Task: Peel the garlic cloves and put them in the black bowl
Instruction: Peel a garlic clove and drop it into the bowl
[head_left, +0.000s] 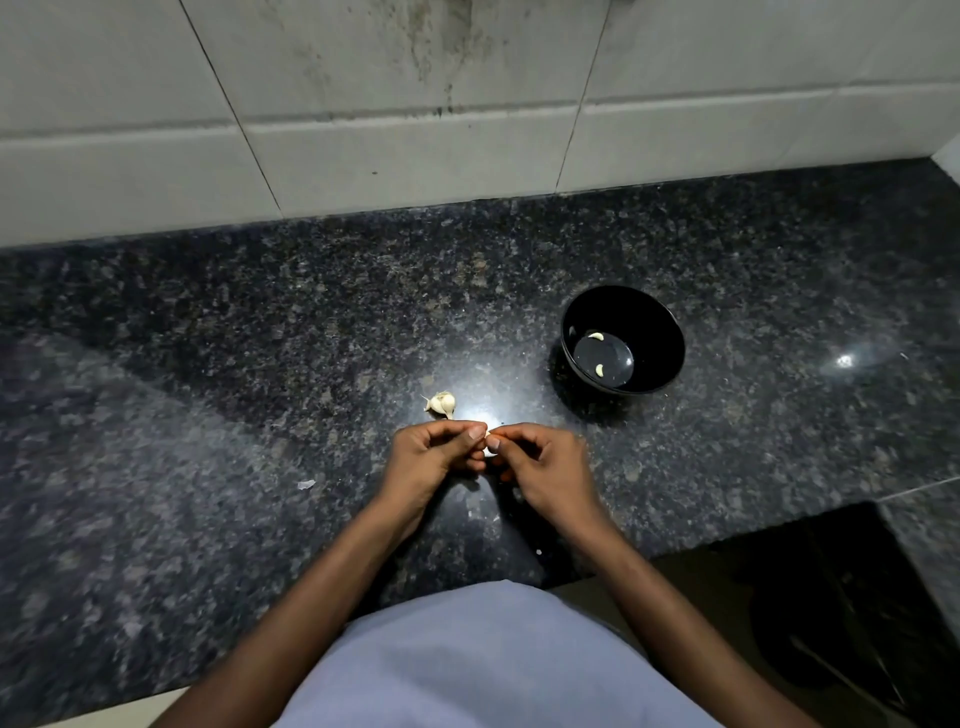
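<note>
My left hand (434, 451) and my right hand (540, 464) meet over the dark granite counter (208, 415), both pinching one small white garlic clove (489, 448) between thumbs and fingertips. Most of the clove is hidden by the fingers. A small cluster of unpeeled garlic cloves (441, 404) lies on the counter just beyond my left hand. The black bowl (654, 332) stands to the right and farther back, with two peeled cloves (597, 353) inside it.
A scrap of white garlic skin (305, 484) lies left of my hands, with smaller flakes near them. A tiled wall (415, 130) runs along the counter's back. The counter's front edge steps back at the lower right, above a dark floor (831, 623).
</note>
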